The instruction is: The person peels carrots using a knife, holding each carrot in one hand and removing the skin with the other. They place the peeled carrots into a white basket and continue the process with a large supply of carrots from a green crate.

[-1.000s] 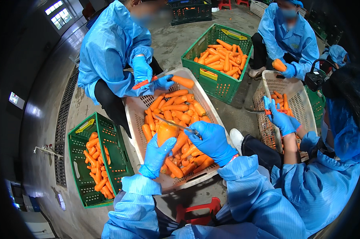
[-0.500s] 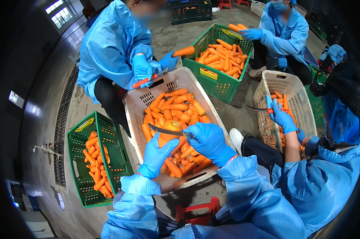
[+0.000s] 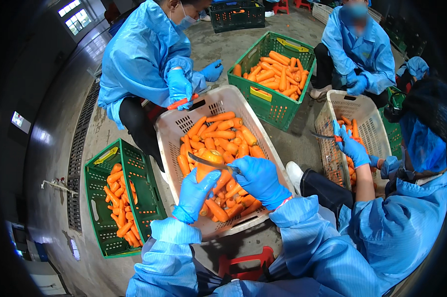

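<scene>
Over the white slotted basket (image 3: pixel 232 227), my left hand (image 3: pixel 196 196), in a blue glove, is closed round a thick carrot (image 3: pixel 211 155), its broad end pointing away from me. My right hand (image 3: pixel 261 182), gloved too, grips a knife (image 3: pixel 202 160) by its handle, which the fingers mostly hide. The curved blade reaches leftward across the carrot just below its broad end; whether it is cutting in I cannot tell. Beneath both hands, many loose carrots (image 3: pixel 223 133) fill the basket.
Green crates of carrots stand at the left (image 3: pixel 156 208) and beyond the basket (image 3: pixel 268 111). At the right, a co-worker (image 3: pixel 391 218) holds a knife over another white basket (image 3: pixel 376 133). Two more co-workers sit opposite. A red stool (image 3: pixel 248 262) is below me.
The co-worker at the far left has released a carrot toward the far green crate. The far right co-worker's carrots have left the hand, now lowered. My hands have hardly moved.
</scene>
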Tool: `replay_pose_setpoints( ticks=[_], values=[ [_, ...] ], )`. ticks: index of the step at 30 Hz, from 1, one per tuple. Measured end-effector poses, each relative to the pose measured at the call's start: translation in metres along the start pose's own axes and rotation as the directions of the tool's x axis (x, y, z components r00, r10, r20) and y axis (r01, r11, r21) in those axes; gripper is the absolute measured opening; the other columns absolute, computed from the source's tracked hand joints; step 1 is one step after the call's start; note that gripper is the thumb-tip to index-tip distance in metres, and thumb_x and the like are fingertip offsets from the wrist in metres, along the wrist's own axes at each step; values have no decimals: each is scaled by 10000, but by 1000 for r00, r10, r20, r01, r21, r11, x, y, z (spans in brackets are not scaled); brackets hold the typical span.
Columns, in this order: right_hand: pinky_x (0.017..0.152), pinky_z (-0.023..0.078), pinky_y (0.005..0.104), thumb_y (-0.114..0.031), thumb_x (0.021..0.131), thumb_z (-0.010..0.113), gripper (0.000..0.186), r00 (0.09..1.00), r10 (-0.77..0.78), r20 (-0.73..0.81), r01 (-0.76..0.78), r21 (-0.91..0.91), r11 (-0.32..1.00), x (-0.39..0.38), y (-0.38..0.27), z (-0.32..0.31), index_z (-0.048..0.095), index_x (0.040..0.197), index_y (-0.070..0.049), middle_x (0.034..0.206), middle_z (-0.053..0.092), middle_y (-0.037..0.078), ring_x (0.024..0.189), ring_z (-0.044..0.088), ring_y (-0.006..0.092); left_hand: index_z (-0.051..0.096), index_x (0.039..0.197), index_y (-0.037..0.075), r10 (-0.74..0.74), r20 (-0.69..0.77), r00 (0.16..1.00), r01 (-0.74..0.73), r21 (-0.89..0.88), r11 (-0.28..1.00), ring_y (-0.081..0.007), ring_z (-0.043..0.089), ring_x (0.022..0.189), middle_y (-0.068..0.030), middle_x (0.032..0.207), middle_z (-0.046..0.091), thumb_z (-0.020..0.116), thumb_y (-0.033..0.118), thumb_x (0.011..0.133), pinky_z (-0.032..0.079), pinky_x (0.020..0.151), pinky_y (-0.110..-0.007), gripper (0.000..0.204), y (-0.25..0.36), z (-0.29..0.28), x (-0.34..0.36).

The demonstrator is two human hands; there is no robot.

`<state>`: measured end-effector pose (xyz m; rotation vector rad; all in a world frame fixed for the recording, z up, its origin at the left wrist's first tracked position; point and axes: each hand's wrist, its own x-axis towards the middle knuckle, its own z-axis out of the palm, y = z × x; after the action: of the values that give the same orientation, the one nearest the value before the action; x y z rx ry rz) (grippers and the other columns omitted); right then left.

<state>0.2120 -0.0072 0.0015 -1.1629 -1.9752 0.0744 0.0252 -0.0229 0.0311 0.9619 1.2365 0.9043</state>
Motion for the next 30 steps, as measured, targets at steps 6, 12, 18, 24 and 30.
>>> replay_pose_setpoints(
  ticks=[6, 12, 18, 24, 30],
  values=[
    [473, 421, 362, -267, 800, 639, 166, 1000, 15, 5, -15, -32, 999, 1, -1, 1, 538, 803, -135, 680, 541, 48, 571, 563, 230, 592, 1037, 51, -12, -19, 1000, 13, 37, 999, -58, 509, 580, -10, 764, 591, 696, 284, 819, 402, 479, -198, 335, -1, 1, 0],
    [483, 430, 362, -254, 803, 633, 145, 999, 34, 22, -34, -7, 999, -1, 0, 5, 547, 799, -137, 684, 544, 50, 580, 568, 235, 580, 1078, 30, 22, -50, 999, -15, 127, 992, -87, 567, 710, -36, 865, 630, 713, 288, 801, 462, 589, -231, 402, 5, -1, -1],
    [533, 448, 392, -140, 759, 655, 160, 1000, 7, 13, -8, 47, 999, -6, 4, 8, 560, 888, -142, 710, 564, 70, 624, 577, 269, 587, 1075, 11, 197, -42, 980, -177, 289, 941, -121, 601, 749, -64, 889, 656, 728, 267, 783, 492, 659, -269, 413, -2, 0, -1],
    [521, 444, 381, -157, 761, 655, 160, 995, 64, 77, -64, -2, 998, -7, 0, 10, 547, 878, -147, 711, 562, 70, 633, 583, 265, 583, 1066, 44, 24, 48, 999, -33, 187, 982, -50, 483, 531, 7, 739, 589, 716, 292, 798, 389, 451, -204, 388, -4, -11, 2],
    [485, 431, 381, -231, 797, 618, 107, 999, 44, 26, -44, 2, 999, -3, -3, 9, 554, 826, -151, 681, 559, 53, 583, 577, 244, 561, 1113, 11, 33, -34, 999, -27, 153, 988, -99, 582, 870, -49, 989, 627, 712, 256, 807, 474, 755, -239, 420, 11, -6, -3]
  ],
)
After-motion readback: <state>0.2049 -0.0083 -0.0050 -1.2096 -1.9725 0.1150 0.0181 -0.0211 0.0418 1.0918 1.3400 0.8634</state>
